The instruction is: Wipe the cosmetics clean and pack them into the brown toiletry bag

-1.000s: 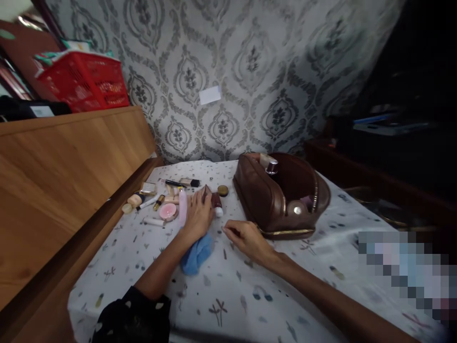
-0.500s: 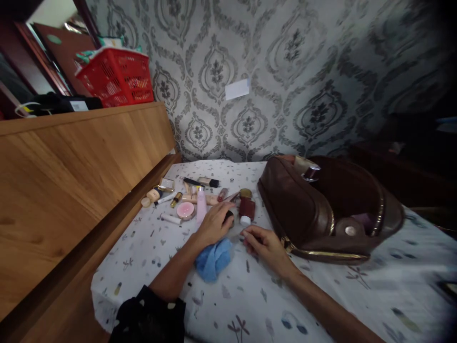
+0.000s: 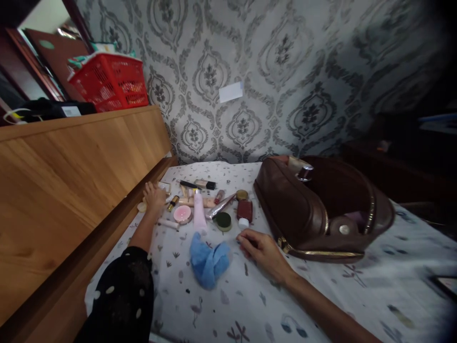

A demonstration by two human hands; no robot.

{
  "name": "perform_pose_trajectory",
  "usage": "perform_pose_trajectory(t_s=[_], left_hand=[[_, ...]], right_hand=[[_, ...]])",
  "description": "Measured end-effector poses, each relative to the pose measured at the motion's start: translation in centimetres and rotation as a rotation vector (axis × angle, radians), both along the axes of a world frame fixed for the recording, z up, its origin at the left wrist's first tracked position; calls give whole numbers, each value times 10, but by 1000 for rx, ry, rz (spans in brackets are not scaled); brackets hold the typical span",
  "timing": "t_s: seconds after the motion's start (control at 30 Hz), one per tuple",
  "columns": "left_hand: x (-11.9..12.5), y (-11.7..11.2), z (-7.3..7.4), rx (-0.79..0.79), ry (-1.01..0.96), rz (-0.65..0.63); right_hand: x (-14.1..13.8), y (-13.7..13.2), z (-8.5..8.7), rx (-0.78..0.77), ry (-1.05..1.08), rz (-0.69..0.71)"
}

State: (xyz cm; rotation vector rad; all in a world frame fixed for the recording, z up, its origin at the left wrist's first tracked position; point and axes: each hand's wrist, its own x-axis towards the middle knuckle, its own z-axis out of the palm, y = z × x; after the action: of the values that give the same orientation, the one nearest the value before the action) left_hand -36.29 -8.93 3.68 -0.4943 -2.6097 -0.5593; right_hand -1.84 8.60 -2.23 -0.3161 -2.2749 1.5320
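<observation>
My left hand point(image 3: 154, 197) reaches to the far left of the cloth, its fingers extended over the small cosmetics there and partly hiding them. Beside it are a clear-lidded case point(image 3: 164, 186), a round beige piece point(image 3: 142, 207) and a gold-and-black lipstick point(image 3: 173, 203). My right hand point(image 3: 260, 250) rests with curled fingers just below a dark red bottle with a white cap point(image 3: 243, 223); nothing shows in it. Between the hands lie a crumpled blue cloth point(image 3: 209, 261), a dark green round jar point(image 3: 223, 221), a pink tube point(image 3: 199, 209) and a pink compact point(image 3: 183, 214).
A brown leather bag point(image 3: 296, 205) stands open on the right. Behind the jar lie a silver tube point(image 3: 221, 206) and a black-capped bottle point(image 3: 205, 184). A wooden headboard point(image 3: 82, 157) borders the left, with a red basket point(image 3: 114, 81) on top. A patterned wall closes the back.
My left hand has let go of the dark green jar, leaving it on the tablecloth, and moved left to the cosmetics at the edge. My right hand has hardly moved.
</observation>
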Motion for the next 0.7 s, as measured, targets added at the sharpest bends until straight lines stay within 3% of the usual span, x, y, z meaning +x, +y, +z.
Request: perform_pose_trajectory(t_s=[0.13,0.27,0.57,0.7], left_hand=[[-23,-6,-5,-44,-53,53],[-28,7,-7,-57,-64,48],[-17,37,-19,-35,-198,-266],[-26,43,-23,61,-278,-275]], right_hand=[[-1,-1,-1,-33,-17,-5],[0,-1,2,-39,-22,11],[0,-2,3,-45,-31,9],[0,-2,2,-32,-36,3]])
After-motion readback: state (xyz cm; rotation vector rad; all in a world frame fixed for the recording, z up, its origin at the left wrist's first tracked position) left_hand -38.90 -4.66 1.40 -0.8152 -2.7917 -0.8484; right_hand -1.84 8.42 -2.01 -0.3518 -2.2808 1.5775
